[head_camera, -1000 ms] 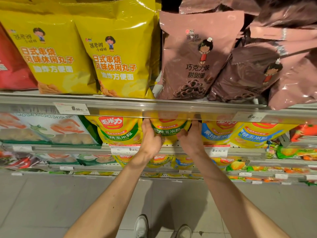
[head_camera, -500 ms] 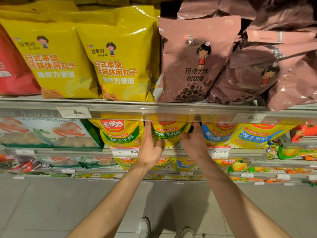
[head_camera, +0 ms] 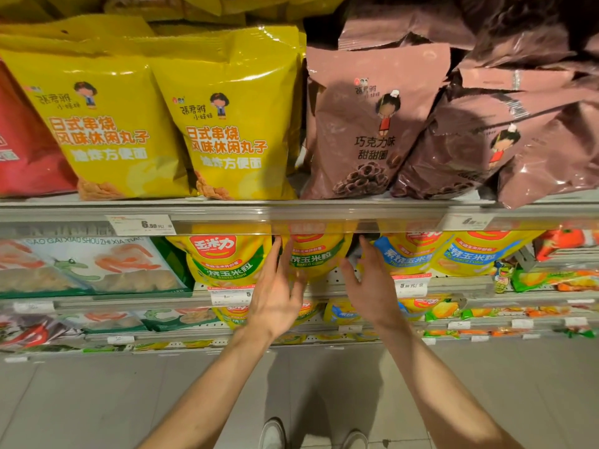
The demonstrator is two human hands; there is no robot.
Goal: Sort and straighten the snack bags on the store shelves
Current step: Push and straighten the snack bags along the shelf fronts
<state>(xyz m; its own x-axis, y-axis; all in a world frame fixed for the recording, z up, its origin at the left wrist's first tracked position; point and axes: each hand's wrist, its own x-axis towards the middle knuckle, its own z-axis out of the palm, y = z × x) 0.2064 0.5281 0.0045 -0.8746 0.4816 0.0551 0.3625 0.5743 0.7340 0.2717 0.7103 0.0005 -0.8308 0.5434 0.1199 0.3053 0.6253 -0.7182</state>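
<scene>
A green-banded yellow corn snack bag (head_camera: 316,254) stands on the 2nd shelf (head_camera: 453,281) beneath the top shelf's rail (head_camera: 291,215), flanked by the left hand (head_camera: 277,294) and right hand (head_camera: 372,286), fingers straight and gripping nothing, above grey floor tiles (head_camera: 81,400).

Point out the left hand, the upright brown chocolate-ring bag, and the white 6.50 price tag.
left hand (head_camera: 275,299): head view, back of the hand.
brown chocolate-ring bag (head_camera: 366,124): head view, middle of its front panel.
6.50 price tag (head_camera: 141,224): head view, centre of the label.
</scene>
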